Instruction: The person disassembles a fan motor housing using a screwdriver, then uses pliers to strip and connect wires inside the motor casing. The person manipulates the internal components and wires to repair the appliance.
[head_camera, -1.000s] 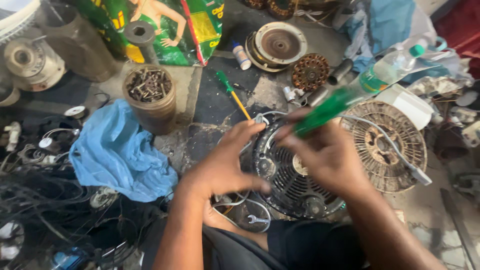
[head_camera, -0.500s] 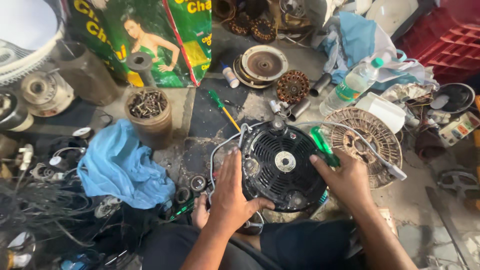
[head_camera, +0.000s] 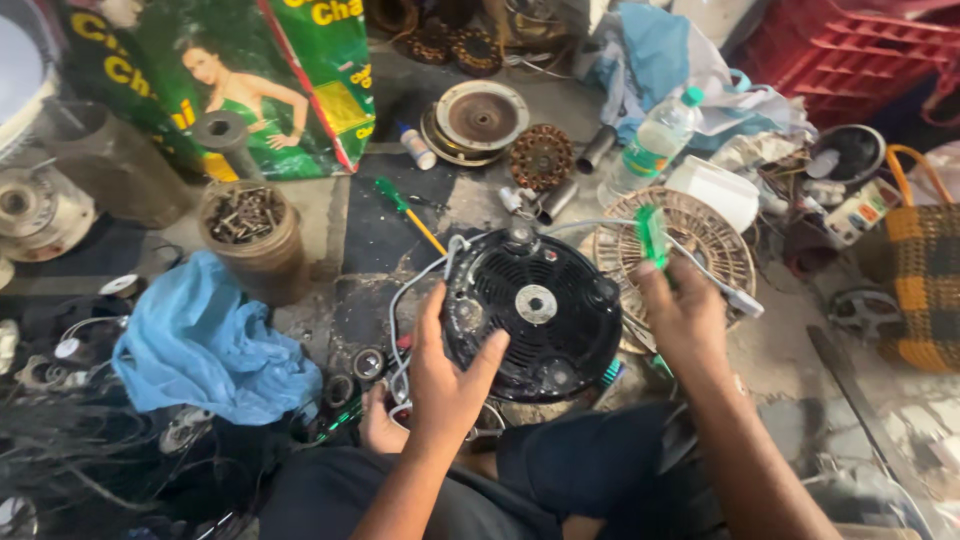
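Observation:
A round black fan motor housing (head_camera: 545, 310) with vent slots and a metal hub lies on the floor between my knees. My left hand (head_camera: 445, 370) rests on its lower left rim, fingers spread over the edge. A white cable (head_camera: 415, 285) loops from the housing's left side. My right hand (head_camera: 680, 310) is lifted just right of the housing and grips a green-handled screwdriver (head_camera: 652, 235), the handle pointing up. Behind that hand lies a beige wire fan grille (head_camera: 700, 235).
A blue cloth (head_camera: 205, 345) lies at left, next to a brown tub of screws (head_camera: 245, 225). A second green and yellow screwdriver (head_camera: 408, 215), a plastic bottle (head_camera: 655, 145), motor parts (head_camera: 480, 118), a red crate (head_camera: 860, 55) and a woven bag (head_camera: 925, 270) surround me. Tangled wires (head_camera: 60, 450) fill the lower left.
The screwdriver has come off the housing and my right hand has drawn back to the right. My left hand slid from the top of the housing to its lower left rim.

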